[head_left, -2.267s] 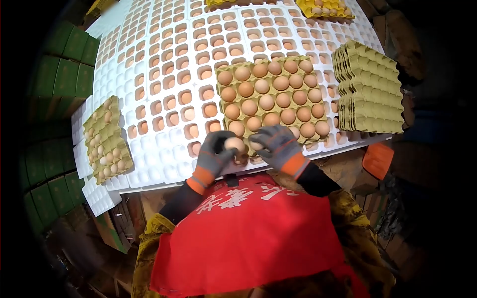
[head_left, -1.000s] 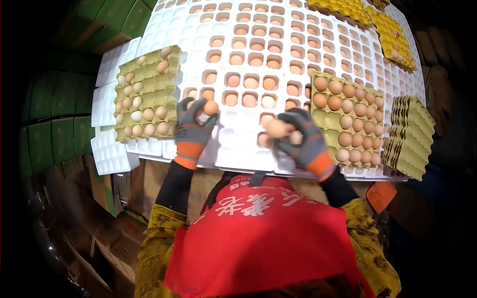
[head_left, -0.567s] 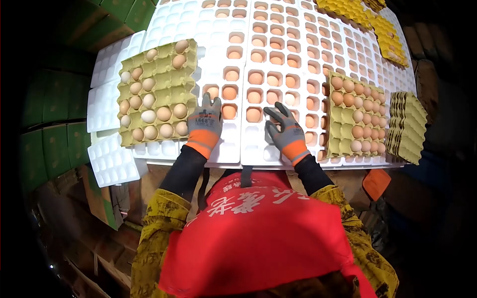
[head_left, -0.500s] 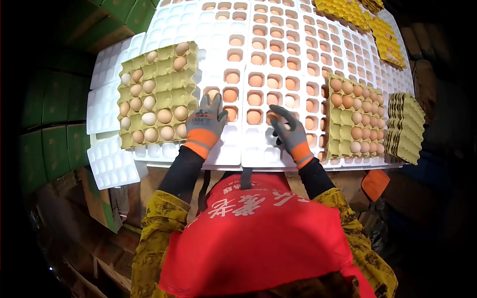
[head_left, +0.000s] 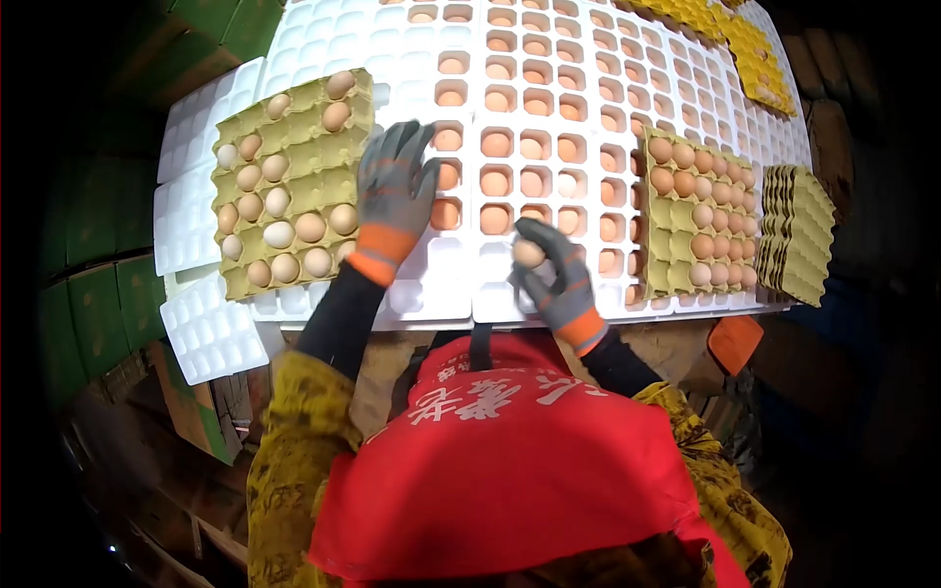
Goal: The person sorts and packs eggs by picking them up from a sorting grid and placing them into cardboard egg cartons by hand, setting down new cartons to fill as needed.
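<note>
My left hand (head_left: 397, 186), in a grey glove with an orange cuff, lies over the white foam tray (head_left: 421, 260) with its fingers stretched forward. It is beside a column of brown eggs, and what is under the palm is hidden. Between the thumb and fingers of my right hand (head_left: 557, 279) is a light brown egg (head_left: 529, 254), just above the near cups of another foam tray (head_left: 493, 281). Left of my left hand, a pulp egg tray (head_left: 294, 211) holds eggs in some of its cups.
On the right, a partly filled pulp tray (head_left: 671, 230) rests on the foam trays, beside a stack of pulp trays (head_left: 799, 235). Yellow trays (head_left: 760, 64) sit at the far right. Foam trays (head_left: 211, 328) and green boxes (head_left: 93, 309) are on the left.
My left hand has moved forward and left, its fingers straightening. My right hand has lifted an egg, now visible in its fingers. The camera view has shifted slightly.
</note>
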{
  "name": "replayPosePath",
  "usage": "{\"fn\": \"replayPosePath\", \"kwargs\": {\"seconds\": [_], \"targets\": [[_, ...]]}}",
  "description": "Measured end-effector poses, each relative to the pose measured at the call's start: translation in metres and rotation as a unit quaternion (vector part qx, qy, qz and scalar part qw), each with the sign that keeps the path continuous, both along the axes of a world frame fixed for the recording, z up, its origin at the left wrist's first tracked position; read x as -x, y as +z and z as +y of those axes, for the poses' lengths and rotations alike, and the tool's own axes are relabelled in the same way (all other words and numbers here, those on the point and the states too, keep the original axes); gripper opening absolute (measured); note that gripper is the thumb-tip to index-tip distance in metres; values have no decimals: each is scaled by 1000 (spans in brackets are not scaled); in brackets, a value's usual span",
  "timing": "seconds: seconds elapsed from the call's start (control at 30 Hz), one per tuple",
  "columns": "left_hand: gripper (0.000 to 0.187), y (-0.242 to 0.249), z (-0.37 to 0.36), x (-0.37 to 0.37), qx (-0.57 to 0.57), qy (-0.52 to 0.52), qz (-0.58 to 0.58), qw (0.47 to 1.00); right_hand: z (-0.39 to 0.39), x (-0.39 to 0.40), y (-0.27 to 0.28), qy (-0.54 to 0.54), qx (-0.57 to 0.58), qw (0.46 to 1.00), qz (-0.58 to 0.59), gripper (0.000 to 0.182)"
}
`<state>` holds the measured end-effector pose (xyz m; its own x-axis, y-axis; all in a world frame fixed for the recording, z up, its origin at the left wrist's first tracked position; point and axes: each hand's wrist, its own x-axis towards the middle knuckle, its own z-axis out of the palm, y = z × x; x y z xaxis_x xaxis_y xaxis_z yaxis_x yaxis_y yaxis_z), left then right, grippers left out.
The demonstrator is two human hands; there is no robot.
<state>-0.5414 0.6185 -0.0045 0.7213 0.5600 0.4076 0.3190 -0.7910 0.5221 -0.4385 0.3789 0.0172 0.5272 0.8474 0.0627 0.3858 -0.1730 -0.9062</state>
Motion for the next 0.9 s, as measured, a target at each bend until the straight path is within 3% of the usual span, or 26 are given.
{"fn": "replayPosePath", "kwargs": {"seconds": [0.07, 0.13, 0.2, 0.27, 0.33, 0.4, 0.43, 0.47, 0.57, 0.67, 0.7, 0.73, 0.77, 0.8, 0.83, 0.87, 0.9], "targets": [[39, -4, -26, 26, 44, -11, -5, 999, 0, 11, -22, 45, 15, 988, -146, 53], [38, -9, -47, 41, 88, -39, -18, 995, 4, 9, -37, 117, 86, 936, -321, 50], [37, -6, -57, 37, 101, -44, 4, 994, -5, 5, -34, 107, 63, 959, -257, 44], [33, 1, -62, 21, 204, -57, 0, 977, -26, -12, 1, 16, 33, 982, -188, 42], [34, 15, -80, -7, 261, -67, -24, 963, -71, -48, 6, -98, 11, 970, -223, 41], [35, 31, -105, -38, 290, -114, 4, 950, -128, -89, 40, -187, 65, 961, -195, 39], [33, 27, -121, -54, 225, -172, -34, 959, -166, -111, 50, -174, 149, 953, -199, 39], [34, 33, -141, -72, 234, -192, -26, 953, -197, -130, 55, -159, 232, 939, -199, 39], [35, 41, -198, -121, 181, -223, 15, 958, -237, -171, 59, -13, 249, 886, -391, 42], [37, 31, -244, -169, 138, -225, -11, 964, -239, -189, 33, 41, 251, 865, -433, 39], [38, 28, -256, -182, 140, -223, 1, 965, -241, -196, 29, 41, 261, 883, -389, 36], [39, 27, -266, -194, 141, -218, 12, 965, -245, -204, 32, 33, 195, 902, -384, 35], [44, 26, -276, -207, 117, -229, 4, 966, -253, -208, 34, -32, 114, 963, -243, 34], [47, 26, -286, -220, 92, -237, 24, 967, -262, -210, 36, -97, 32, 991, -92, 34], [48, 30, -295, -232, 67, -256, 83, 961, -276, -217, 43, -170, 8, 960, 222, 36], [48, 33, -304, -244, 41, -272, 141, 951, -292, -235, 40, -191, 13, 958, 212, 37], [47, 29, -313, -253, -27, -276, 190, 942, -306, -241, 39, -203, -65, 921, 327, 37]]}}
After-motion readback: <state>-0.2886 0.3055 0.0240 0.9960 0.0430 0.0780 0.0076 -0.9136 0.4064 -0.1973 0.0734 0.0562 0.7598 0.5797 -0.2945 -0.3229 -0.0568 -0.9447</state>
